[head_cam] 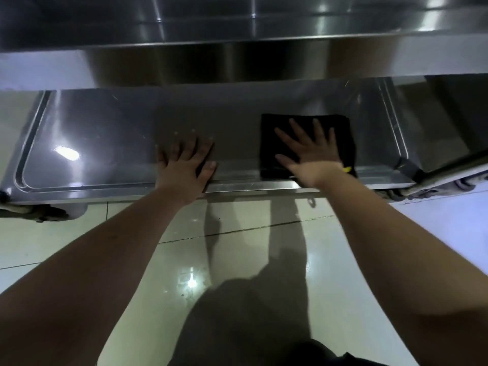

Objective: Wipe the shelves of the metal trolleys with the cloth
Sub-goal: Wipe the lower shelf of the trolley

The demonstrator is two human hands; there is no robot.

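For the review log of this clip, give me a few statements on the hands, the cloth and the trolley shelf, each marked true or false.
1. The right hand lies flat, fingers spread, on the black cloth. True.
2. The left hand grips a corner of the cloth. False: it rests flat on the bare metal of the lower shelf, apart from the cloth.
3. The cloth lies on the top shelf of the trolley. False: it lies on the lower shelf, beneath the upper shelf.
4. The cloth sits towards the right end of the lower shelf, near its front edge. True.
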